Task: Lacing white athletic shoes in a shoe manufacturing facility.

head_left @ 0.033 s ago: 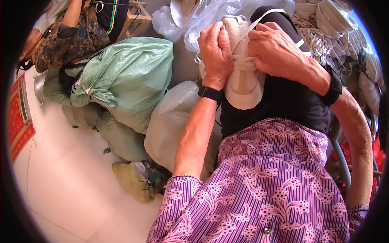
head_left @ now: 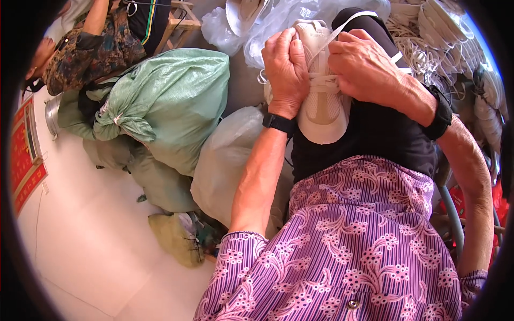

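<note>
A pale beige sneaker (head_left: 322,124) rests on my lap, its toe pointing toward me. It has mesh sides, and white laces cross its front. My left hand (head_left: 285,72) is closed against the left side of the shoe, with the thumb along the lacing edge. On the other side, my right hand (head_left: 367,67) pinches a white shoelace (head_left: 350,20), whose length loops up above the fingers. The fingertips of both hands are partly hidden. A small lace loop (head_left: 262,77) sticks out left of my left hand.
Many white shoes and laces (head_left: 428,59) are heaped at the right. A knotted green sack (head_left: 176,101) and a whitish plastic bag (head_left: 227,155) stand to my left. Clear plastic with another light shoe (head_left: 243,16) lies beyond. Another person (head_left: 93,56) is at the upper left.
</note>
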Motion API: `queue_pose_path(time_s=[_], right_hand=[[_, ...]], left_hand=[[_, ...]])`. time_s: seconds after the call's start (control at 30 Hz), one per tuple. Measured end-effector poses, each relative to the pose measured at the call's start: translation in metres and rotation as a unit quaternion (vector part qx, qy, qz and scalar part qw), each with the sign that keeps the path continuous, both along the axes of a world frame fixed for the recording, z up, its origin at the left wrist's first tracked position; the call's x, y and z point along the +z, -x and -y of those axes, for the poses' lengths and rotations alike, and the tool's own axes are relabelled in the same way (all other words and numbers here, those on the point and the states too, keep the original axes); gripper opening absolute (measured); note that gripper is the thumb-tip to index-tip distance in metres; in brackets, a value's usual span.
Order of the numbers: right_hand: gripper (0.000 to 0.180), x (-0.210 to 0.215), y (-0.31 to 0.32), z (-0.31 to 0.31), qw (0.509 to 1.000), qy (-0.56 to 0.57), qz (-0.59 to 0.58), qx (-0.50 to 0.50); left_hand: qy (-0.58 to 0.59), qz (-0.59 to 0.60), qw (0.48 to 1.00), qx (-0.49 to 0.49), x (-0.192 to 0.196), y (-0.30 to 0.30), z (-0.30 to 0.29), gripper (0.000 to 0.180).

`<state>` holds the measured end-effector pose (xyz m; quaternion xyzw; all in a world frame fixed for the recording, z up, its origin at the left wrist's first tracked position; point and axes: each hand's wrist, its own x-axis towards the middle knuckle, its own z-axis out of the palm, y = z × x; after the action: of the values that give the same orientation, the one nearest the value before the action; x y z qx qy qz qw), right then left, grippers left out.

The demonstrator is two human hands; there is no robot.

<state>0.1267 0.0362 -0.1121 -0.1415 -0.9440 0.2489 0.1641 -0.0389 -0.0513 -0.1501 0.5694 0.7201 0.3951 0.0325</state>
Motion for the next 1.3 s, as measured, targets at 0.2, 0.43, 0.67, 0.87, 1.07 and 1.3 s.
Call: queue_pose_path(time_s=[0.2, 0.43, 0.67, 0.87, 1.07, 1.3], right_hand=[[0.006, -0.005, -0.005, -0.002, 1.0, 0.002, -0.015, 0.0], [0.006, -0.009, -0.015, -0.002, 0.996, 0.015, -0.082, 0.012], [0.005, -0.013, -0.027, 0.001, 0.994, -0.03, -0.098, 0.026], [0.006, -0.021, -0.019, 0.005, 0.996, -0.044, -0.084, -0.007], [0.017, -0.02, -0.012, 0.003, 0.992, -0.065, -0.081, -0.075], [0.029, -0.019, -0.015, -0.009, 0.999, -0.036, -0.04, -0.005]], left_hand=[[0.016, 0.072, 0.997, 0.017, 0.038, -0.011, 0.009, 0.018], [0.304, 0.236, 0.92, -0.081, 0.068, -0.025, 0.012, 0.021], [0.431, 0.277, 0.854, -0.092, 0.074, -0.024, -0.003, 0.025], [0.508, 0.252, 0.816, -0.115, 0.077, -0.023, -0.018, 0.021], [0.511, 0.266, 0.813, -0.088, 0.072, -0.02, -0.02, 0.022], [0.526, 0.227, 0.815, -0.091, 0.07, -0.024, -0.024, 0.018]])
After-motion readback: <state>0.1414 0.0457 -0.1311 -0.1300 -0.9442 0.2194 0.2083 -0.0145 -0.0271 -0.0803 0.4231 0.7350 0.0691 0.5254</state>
